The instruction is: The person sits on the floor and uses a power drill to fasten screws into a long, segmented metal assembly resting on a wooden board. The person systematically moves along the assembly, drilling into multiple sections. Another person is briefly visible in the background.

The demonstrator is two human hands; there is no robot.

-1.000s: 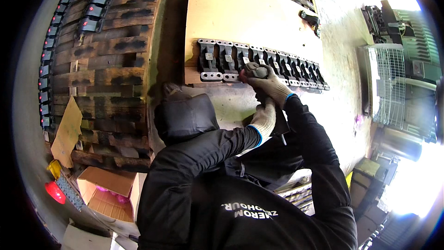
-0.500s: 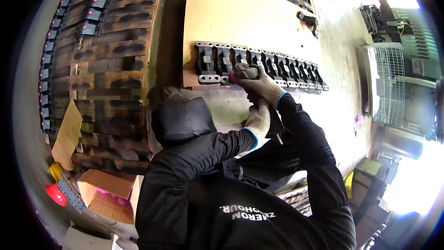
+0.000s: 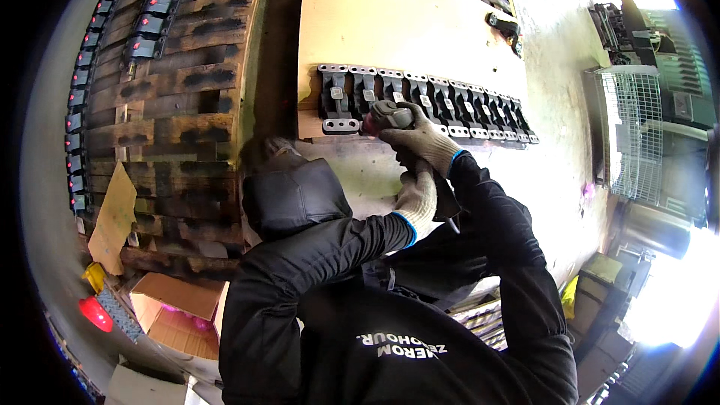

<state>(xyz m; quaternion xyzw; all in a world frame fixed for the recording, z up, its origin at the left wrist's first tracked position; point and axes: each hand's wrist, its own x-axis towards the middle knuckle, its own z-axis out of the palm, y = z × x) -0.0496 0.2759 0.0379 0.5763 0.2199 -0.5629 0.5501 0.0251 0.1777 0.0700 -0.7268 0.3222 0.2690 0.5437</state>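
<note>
Both my hands wear pale knit gloves with blue cuffs and are closed round a handheld grinder (image 3: 388,114) with a grey head and a pinkish disc. My right hand (image 3: 426,141) wraps the tool just behind its head. Nearer my body, my left hand (image 3: 417,196) grips its lower part. The disc is at the near end of the second black metal bracket (image 3: 364,90) in a row of several, hiding that end; whether it touches cannot be told. The leftmost bracket (image 3: 337,96) shows bare, shiny pads with two holes. The row lies along the near edge of a wooden board (image 3: 390,19).
A dark tool or part (image 3: 504,28) lies at the board's far right corner. On the left, a wooden pallet (image 3: 187,105) bears rows of black parts with red dots. An open cardboard box (image 3: 176,292) stands at lower left; a wire cage (image 3: 631,131) stands at right.
The grinder's head and disc have shifted slightly left along the row, now covering the second bracket's near end. Both hands keep their grip. The whole view has moved a little.
</note>
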